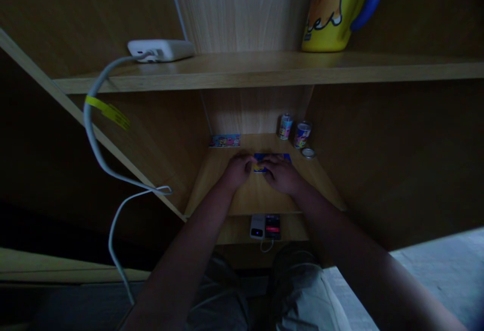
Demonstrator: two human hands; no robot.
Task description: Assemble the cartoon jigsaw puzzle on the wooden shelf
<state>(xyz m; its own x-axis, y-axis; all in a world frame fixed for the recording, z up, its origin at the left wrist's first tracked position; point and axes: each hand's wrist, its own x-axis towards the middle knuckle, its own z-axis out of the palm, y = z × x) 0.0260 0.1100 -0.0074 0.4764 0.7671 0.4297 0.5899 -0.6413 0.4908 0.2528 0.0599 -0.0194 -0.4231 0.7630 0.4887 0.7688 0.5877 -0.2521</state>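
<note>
A flat blue sheet with a yellow print point(259, 169) lies on the desk-like board, partly covered by my hands. Whether it is one card or joined pieces is too dark to tell. My left hand point(239, 170) is at its left edge, fingers curled and fingertips touching that edge. Over the middle and right of the sheet, my right hand point(282, 175) rests with bent fingers pressed together. Anything small between the fingertips of either hand is hidden. Behind my left hand, a colourful printed strip point(225, 141) lies by the back panel.
Two printed cans stand back right, a slim one point(285, 127) and a wider one point(302, 134), beside a round lid point(308, 153). Overhead, a shelf point(242, 71) holds a white charger point(162, 50) with a hanging cable and a yellow mug point(328, 18). Below are a power bank point(257, 226) and phone point(273, 226).
</note>
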